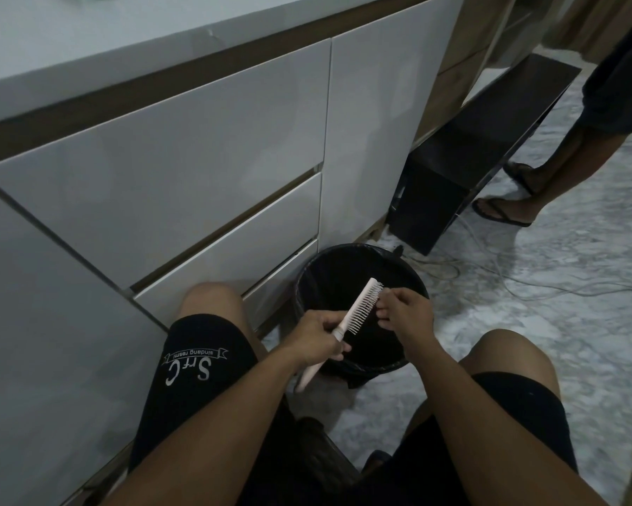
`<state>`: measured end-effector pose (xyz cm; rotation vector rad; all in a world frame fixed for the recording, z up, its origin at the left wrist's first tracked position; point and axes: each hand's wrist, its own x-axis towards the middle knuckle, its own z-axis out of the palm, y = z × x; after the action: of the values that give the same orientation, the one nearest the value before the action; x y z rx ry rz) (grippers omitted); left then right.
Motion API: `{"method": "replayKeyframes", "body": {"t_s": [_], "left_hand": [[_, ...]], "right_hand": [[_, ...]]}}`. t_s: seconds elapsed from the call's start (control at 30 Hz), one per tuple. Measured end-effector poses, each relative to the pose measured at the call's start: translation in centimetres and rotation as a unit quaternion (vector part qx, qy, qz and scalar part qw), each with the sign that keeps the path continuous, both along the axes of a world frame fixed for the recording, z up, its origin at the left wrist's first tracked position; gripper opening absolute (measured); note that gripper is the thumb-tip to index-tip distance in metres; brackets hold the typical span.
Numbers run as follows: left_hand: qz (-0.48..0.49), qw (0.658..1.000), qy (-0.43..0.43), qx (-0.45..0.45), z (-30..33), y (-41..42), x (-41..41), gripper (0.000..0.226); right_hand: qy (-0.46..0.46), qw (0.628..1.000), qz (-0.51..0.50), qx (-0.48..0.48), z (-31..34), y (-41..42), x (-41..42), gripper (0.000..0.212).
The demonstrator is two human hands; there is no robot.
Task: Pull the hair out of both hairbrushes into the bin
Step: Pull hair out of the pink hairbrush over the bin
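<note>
- Marbled floor (563, 323) beside white cabinet drawers (197, 195); black-lined bin (413, 283) stands between the knees.
- Left hand (316, 337) grips the pink hairbrush (358, 308) by its handle, over the bin.
- Right hand (406, 310) pinches at the bristles near the brush tip.

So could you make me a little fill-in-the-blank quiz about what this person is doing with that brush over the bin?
1. The left hand grips the pink hairbrush by its ____.
2. The right hand picks at the brush's ____.
3. The brush head is held directly over the black ____.
4. The bin stands on the floor beside a white ____.

Missing words: handle; bristles; bin; cabinet
</note>
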<state>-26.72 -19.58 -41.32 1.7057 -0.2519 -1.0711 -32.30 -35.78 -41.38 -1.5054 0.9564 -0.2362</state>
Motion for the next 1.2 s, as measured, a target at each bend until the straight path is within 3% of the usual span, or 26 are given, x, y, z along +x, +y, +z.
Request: {"method": "replayKeyframes", "body": {"t_s": [0.47, 0.63, 0.9, 1.1, 1.2], "left_hand": [[-0.011, 1.000, -0.010, 0.004, -0.6, 0.1, 0.1, 0.066], [0.001, 1.000, -0.004, 0.015, -0.1, 0.1, 0.3, 0.062], [0.024, 0.999, 0.038, -0.018, -0.3, -0.2, 0.0, 0.023], [0.064, 0.993, 0.086, -0.040, 0.1, -0.2, 0.3, 0.013], [0.061, 0.994, 0.087, -0.037, 0.0, -0.2, 0.3, 0.009]], "right_hand": [[-0.024, 0.999, -0.046, -0.013, 0.1, -0.3, -0.1, 0.009], [-0.034, 0.998, 0.037, -0.039, 0.5, -0.4, -0.5, 0.017], [-0.020, 0.998, -0.047, -0.042, 0.2, -1.1, -0.2, 0.011], [-0.034, 0.999, 0.026, -0.026, 0.4, -0.4, -0.5, 0.013], [-0.031, 0.999, 0.005, -0.034, 0.4, -0.4, -0.4, 0.012]]}}
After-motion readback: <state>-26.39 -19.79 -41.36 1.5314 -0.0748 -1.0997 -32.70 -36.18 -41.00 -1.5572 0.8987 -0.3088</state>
